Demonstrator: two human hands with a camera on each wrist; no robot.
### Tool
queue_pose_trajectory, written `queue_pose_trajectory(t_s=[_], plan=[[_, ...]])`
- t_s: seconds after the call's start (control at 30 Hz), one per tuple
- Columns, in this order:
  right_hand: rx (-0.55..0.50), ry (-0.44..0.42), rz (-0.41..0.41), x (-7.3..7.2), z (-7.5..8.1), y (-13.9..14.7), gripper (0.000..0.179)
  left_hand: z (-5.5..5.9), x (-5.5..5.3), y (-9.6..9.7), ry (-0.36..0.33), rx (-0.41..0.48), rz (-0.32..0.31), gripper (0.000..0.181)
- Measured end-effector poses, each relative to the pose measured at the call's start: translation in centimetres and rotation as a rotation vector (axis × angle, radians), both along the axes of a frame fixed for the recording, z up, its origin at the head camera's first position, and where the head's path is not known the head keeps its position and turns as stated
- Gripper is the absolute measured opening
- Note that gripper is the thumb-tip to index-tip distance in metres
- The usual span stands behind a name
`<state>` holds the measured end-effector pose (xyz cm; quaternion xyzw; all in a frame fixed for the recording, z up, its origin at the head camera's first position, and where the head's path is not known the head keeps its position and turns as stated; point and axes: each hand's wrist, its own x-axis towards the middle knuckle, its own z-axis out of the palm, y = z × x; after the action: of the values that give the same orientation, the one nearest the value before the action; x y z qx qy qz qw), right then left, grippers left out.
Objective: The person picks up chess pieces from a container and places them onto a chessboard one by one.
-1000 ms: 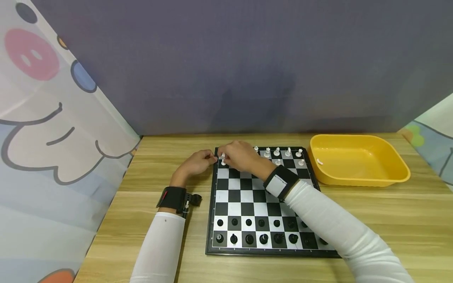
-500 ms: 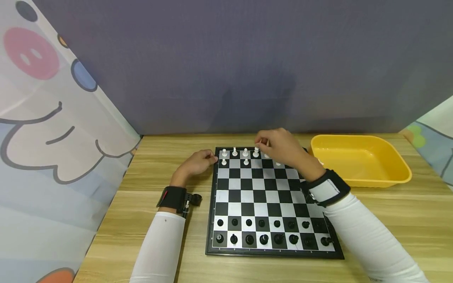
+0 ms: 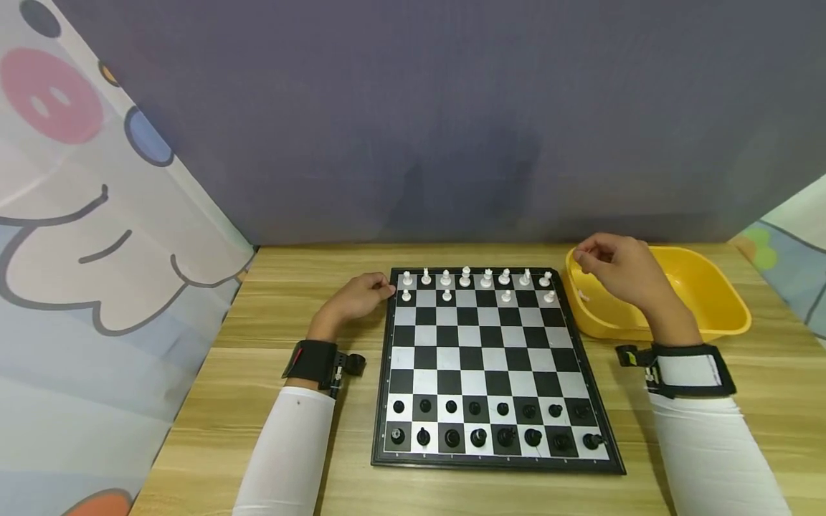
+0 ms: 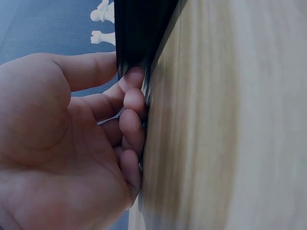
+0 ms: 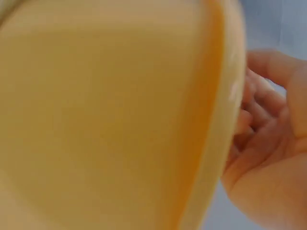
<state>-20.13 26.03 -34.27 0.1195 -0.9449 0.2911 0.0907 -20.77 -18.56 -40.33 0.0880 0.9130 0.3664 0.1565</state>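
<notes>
The chessboard [image 3: 474, 347] lies on the wooden table, white chess pieces [image 3: 465, 276] along its far side and black chess pieces [image 3: 478, 437] along its near side. My left hand [image 3: 357, 296] holds the board's far left edge. In the left wrist view the thumb [image 4: 93, 69] lies against the black board edge [image 4: 139, 33], and the other fingers curl by the table. My right hand [image 3: 622, 269] is over the left part of a yellow tub [image 3: 716, 301], fingers loosely bent, nothing visible in them. A small white chess piece [image 3: 583, 295] lies in the tub beneath it.
A grey upright panel [image 3: 413, 122] stands behind the table [image 3: 303, 451]. Cloth with cartoon prints [image 3: 97, 301] hangs at the left. The tub's wall [image 5: 206, 120] fills much of the blurred right wrist view.
My right hand has moved right from the board's far left corner, across the white pieces, to above the yellow tub. The left hand has stayed at the board's edge.
</notes>
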Motion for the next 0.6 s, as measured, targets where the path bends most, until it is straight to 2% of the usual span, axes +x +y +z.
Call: queue_pose_trajectory(t_s=[0.1,0.3,0.43,0.6], plan=[[0.065,-0.099,0.026,-0.4,-0.4,1.8,0.021,0.0,0.0,0.0,-0.001,0.003,0.001,0.026],[0.191,-0.272,0.134,-1.5,-2.2,3.7,0.010,0.0,-0.1,0.0,0.001,-0.004,0.002,0.026],[0.219,-0.315,0.169,-1.9,-3.4,3.7,0.005,0.0,-0.1,0.0,-0.005,-0.005,0.001,0.025],[0.213,-0.358,0.176,-2.1,-4.2,3.6,0.008,0.0,-0.2,0.0,-0.003,-0.010,-0.001,0.026]])
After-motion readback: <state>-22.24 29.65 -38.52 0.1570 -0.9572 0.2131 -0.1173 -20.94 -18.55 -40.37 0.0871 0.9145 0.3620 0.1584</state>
